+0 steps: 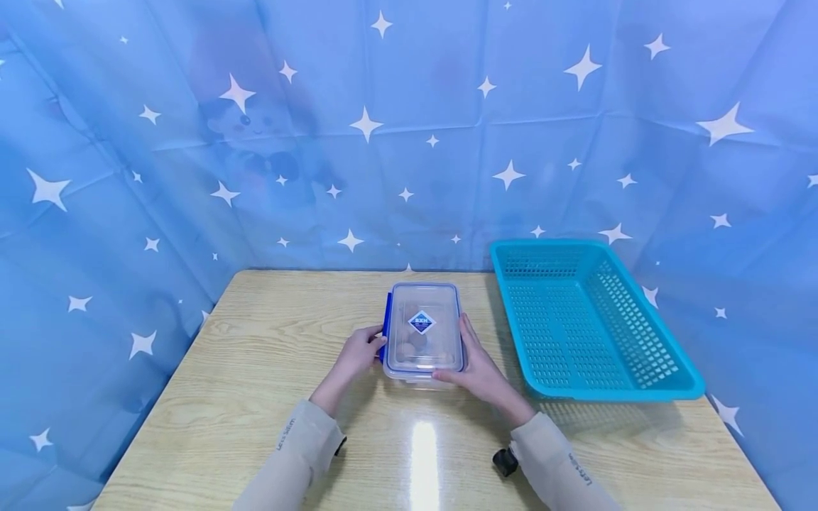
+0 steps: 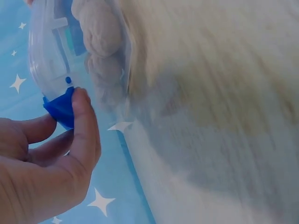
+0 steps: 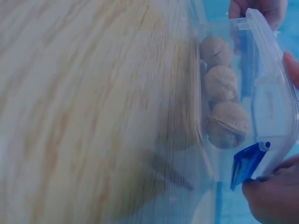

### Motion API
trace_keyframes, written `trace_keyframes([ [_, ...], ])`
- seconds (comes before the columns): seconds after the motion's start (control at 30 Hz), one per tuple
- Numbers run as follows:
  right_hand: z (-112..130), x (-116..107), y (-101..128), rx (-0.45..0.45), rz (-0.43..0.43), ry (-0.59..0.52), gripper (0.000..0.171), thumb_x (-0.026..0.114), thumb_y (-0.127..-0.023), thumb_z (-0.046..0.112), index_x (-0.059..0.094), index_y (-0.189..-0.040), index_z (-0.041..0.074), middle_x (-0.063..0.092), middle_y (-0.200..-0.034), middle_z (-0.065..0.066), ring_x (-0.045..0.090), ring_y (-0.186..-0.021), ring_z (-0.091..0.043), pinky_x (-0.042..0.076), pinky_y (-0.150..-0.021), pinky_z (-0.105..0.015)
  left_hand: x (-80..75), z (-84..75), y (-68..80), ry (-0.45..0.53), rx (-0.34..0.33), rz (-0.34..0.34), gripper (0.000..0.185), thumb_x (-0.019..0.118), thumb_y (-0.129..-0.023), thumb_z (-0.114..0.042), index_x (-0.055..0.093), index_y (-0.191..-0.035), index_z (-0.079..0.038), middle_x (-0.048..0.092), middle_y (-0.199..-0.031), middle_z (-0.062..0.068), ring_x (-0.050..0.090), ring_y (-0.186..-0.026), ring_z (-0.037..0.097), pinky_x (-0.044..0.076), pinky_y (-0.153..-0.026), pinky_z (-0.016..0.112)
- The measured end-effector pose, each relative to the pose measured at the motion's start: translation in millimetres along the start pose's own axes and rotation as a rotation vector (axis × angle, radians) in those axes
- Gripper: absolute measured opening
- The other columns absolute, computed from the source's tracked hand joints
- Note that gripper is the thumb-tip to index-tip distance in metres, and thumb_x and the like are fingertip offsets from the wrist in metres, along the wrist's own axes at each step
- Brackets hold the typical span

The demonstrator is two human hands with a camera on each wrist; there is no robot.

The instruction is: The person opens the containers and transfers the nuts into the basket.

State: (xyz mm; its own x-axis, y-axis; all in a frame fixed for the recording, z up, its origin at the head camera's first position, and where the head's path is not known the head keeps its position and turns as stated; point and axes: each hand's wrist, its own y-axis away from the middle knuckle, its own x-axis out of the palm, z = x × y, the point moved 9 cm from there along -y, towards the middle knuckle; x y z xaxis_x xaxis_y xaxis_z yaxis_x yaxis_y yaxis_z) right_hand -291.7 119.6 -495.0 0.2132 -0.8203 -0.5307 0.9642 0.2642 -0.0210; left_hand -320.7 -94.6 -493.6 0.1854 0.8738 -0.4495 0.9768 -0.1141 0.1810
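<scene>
Blue fabric backdrop printed with white four-pointed stars (image 1: pixel 319 85), behind a light wood-grain table (image 1: pixel 268 397). At the table's right, a turquoise perforated plastic basket (image 1: pixel 562 312). Left of it, toward the table's far edge, a clear rectangular plastic box with a blue-sealed lid (image 1: pixel 441 344). Right hand (image 1: pixel 478 365) holding the box's near right corner, thumb against the lid's near edge, fingers along the side, spread only as wide as the corner. Left hand (image 1: pixel 358 353) at the opposite side, thumb and fingers nearly together in a pinch. Inside the box, at least three brown, wrinkled, walnut-like balls (image 3: pixel 221 84). On the lid, a blue-and-white diamond-shaped label (image 1: pixel 422 322). Left blue plastic latch flap (image 2: pixel 61 109), pinched by the left hand; right blue plastic latch flap (image 3: pixel 247 163), angled outward beside the right fingers.

The step appears to be working the latches; fastening or releasing cannot be told. Best done with the box braced level, the lid evenly seated, and force spread along each flap rather than on one corner.
</scene>
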Motion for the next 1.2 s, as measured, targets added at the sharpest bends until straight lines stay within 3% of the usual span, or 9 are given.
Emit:
trace_keyframes([
  [0.17, 2.4, -0.5, -2.5, -0.006, -0.001, -0.002, 0.125, 0.086, -0.077, 0.037, -0.002, -0.160, 0.004, -0.008, -0.169, -0.014, 0.002, -0.155, -0.040, 0.011, -0.125, -0.059, -0.6, -7.8, -3.2, -0.098, 0.018, 0.029, 0.040, 0.044, -0.104, -0.008, 0.050, -0.140, 0.009, 0.070, -0.103, 0.023, 0.066, -0.078, 0.020, 0.061, -0.072, 0.037],
  [0.27, 3.4, -0.9, -3.9, -0.008, -0.009, -0.013, 0.125, 0.085, -0.077, 0.037, -0.002, -0.160, 0.004, -0.008, -0.169, -0.013, 0.002, -0.155, -0.040, 0.011, -0.125, -0.059, -2.7, -9.1, -5.7, -0.173, 0.022, 0.027, 0.038, 0.041, -0.104, -0.007, 0.053, -0.134, 0.013, 0.068, -0.111, 0.027, 0.068, -0.092, 0.031, 0.060, -0.083, 0.043],
  [0.4, 1.3, 1.9, -2.2, 0.005, 0.005, -0.001, 0.126, 0.085, -0.077, 0.040, -0.003, -0.160, 0.004, -0.010, -0.168, -0.014, 0.002, -0.155, -0.041, 0.011, -0.124, -0.059, -1.6, 2.5, -7.1, -0.223, -0.018, 0.055, 0.038, 0.038, -0.103, -0.003, 0.051, -0.131, 0.019, 0.064, -0.122, 0.032, 0.064, -0.110, 0.039, 0.056, -0.097, 0.049],
  [0.5, -1.7, 2.4, 0.2, 0.019, 0.005, 0.004, 0.127, 0.085, -0.076, 0.040, -0.003, -0.160, 0.004, -0.008, -0.168, -0.016, 0.002, -0.155, -0.041, 0.011, -0.124, -0.059, -0.8, 9.3, -7.2, -0.201, -0.036, 0.079, 0.037, 0.041, -0.103, -0.002, 0.051, -0.133, 0.018, 0.065, -0.122, 0.031, 0.066, -0.109, 0.037, 0.058, -0.094, 0.044],
  [0.6, -4.4, 1.4, 0.9, 0.025, -0.006, 0.001, 0.126, 0.086, -0.076, 0.039, -0.002, -0.160, 0.005, -0.007, -0.169, -0.015, 0.002, -0.155, -0.040, 0.011, -0.125, -0.059, -5.5, 9.9, -7.5, -0.156, -0.034, 0.054, 0.037, 0.048, -0.101, 0.000, 0.052, -0.135, 0.014, 0.065, -0.124, 0.028, 0.068, -0.106, 0.035, 0.061, -0.087, 0.039],
  [0.7, -4.9, 2.3, 0.4, 0.025, 0.004, 0.007, 0.126, 0.085, -0.077, 0.040, -0.003, -0.160, 0.005, -0.009, -0.169, -0.014, 0.002, -0.155, -0.039, 0.011, -0.125, -0.058, -13.0, 6.1, -6.0, -0.153, 0.003, -0.004, 0.040, 0.053, -0.099, -0.001, 0.052, -0.138, 0.009, 0.063, -0.133, 0.025, 0.066, -0.115, 0.035, 0.059, -0.095, 0.039],
  [0.87, -1.1, 1.7, -0.5, 0.017, 0.011, -0.011, 0.127, 0.086, -0.076, 0.040, -0.002, -0.160, 0.004, -0.008, -0.169, -0.016, 0.002, -0.155, -0.039, 0.010, -0.125, -0.058, -19.8, -4.4, -0.3, -0.113, 0.126, -0.062, 0.046, 0.057, -0.097, -0.002, 0.050, -0.143, 0.004, 0.056, -0.142, 0.021, 0.057, -0.130, 0.036, 0.047, -0.111, 0.046],
  [1.0, 0.0, 0.2, -0.6, 0.016, 0.013, -0.006, 0.127, 0.086, -0.076, 0.038, -0.002, -0.160, 0.003, -0.007, -0.168, -0.017, 0.002, -0.155, -0.040, 0.010, -0.125, -0.058, -18.3, -10.8, 4.3, -0.018, 0.190, -0.051, 0.051, 0.059, -0.097, -0.003, 0.046, -0.146, 0.002, 0.051, -0.148, 0.020, 0.051, -0.136, 0.036, 0.042, -0.115, 0.046],
  [1.2, 1.1, -1.1, -0.3, 0.014, 0.017, -0.013, 0.127, 0.086, -0.076, 0.038, -0.002, -0.160, 0.003, -0.008, -0.169, -0.015, 0.002, -0.155, -0.040, 0.010, -0.125, -0.058, -10.4, -15.2, 12.3, 0.065, 0.228, 0.024, 0.060, 0.061, -0.096, -0.006, 0.037, -0.151, 0.002, 0.040, -0.156, 0.020, 0.038, -0.145, 0.036, 0.032, -0.121, 0.047],
])
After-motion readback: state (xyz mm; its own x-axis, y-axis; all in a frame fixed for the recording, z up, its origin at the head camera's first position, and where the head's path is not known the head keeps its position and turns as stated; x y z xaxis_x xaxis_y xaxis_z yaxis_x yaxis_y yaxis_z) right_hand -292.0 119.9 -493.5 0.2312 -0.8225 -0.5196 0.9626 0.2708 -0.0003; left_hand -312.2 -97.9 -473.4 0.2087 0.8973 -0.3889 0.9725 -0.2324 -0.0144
